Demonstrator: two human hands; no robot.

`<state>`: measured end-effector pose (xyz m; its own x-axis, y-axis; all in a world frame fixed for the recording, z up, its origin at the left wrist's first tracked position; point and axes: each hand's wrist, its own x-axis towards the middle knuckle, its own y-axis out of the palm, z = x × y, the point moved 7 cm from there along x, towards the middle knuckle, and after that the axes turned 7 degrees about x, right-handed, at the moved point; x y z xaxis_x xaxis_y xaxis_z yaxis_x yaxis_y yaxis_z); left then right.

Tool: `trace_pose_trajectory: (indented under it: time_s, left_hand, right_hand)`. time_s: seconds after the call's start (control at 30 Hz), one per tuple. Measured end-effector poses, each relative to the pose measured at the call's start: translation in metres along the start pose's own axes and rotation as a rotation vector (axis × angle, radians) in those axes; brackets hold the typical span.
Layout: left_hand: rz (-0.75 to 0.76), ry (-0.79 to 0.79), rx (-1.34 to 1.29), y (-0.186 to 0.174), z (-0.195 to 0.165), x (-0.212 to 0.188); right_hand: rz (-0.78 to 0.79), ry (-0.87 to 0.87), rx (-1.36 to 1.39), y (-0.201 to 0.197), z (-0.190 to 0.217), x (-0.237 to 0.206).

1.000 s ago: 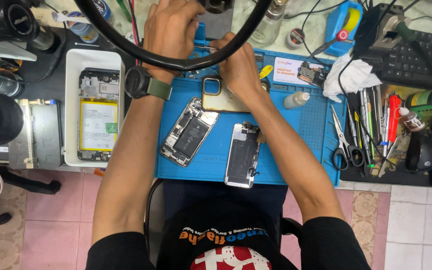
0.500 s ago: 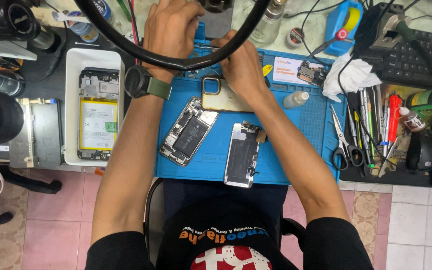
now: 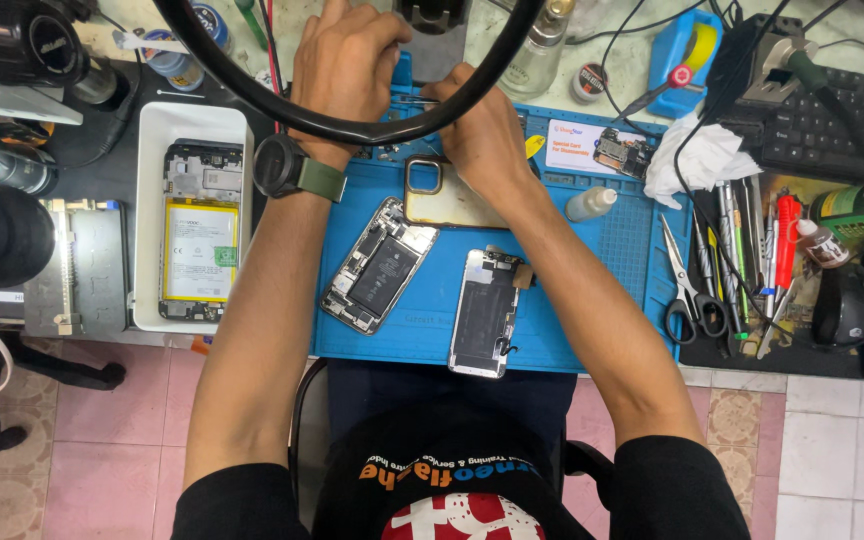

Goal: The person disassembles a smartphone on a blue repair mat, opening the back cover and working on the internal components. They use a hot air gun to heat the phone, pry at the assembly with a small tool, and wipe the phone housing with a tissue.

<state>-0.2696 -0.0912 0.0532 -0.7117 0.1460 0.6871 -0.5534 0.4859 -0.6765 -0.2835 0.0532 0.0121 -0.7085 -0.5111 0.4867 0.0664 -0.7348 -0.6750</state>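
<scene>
Left hand point(image 3: 352, 60): curled shut at the top of the blue mat point(image 3: 612, 260); what it holds is hidden.
Right hand point(image 3: 482, 135): pinches thin metal tweezers point(image 3: 414, 99), just above the clear case point(image 3: 447, 195).
Open phone point(image 3: 377, 265): flat, shiny, full of tiny parts, beside the screen point(image 3: 484, 312).
Risk: a slip could scratch parts; an arm could knock the small bottle point(image 3: 592, 203).

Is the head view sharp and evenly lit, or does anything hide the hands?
Head view: sharp, evenly lit, soft shadows, no strong glare. A dark ring close to the lens arcs across the top, crossing the left hand and right hand. The blue mat is crisp.
</scene>
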Motion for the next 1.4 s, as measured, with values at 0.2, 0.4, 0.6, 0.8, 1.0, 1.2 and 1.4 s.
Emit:
trace_pose_trajectory:
  time_s: [0.2, 0.4, 0.6, 0.8, 1.0, 1.2, 1.4]
  left_hand:
    - [0.086, -0.037, 0.049, 0.006, 0.002, -0.003]
    - [0.111, 0.044, 0.163, 0.006, 0.000, -0.009]
    - [0.154, 0.031, 0.241, 0.006, 0.001, -0.015]
    - [0.207, 0.012, 0.281, 0.007, 0.000, -0.017]
    - [0.260, -0.019, 0.308, 0.010, 0.000, -0.016]
    - [0.231, 0.006, 0.341, 0.011, -0.002, -0.016]
    - [0.206, 0.015, 0.364, 0.011, -0.002, -0.016]
  right_hand:
    - [0.020, 0.090, 0.061, 0.000, -0.007, -0.001]
    - [0.005, 0.020, 0.007, 0.003, -0.003, 0.000]
    - [0.026, 0.031, 0.005, 0.002, -0.001, -0.001]
    - [0.006, 0.028, 0.017, -0.002, -0.002, 0.001]
    - [0.002, 0.054, 0.037, -0.005, -0.005, 0.004]
    - [-0.013, 0.044, 0.105, -0.007, -0.004, 0.003]
    - [-0.052, 0.077, 0.085, -0.011, -0.007, 0.002]
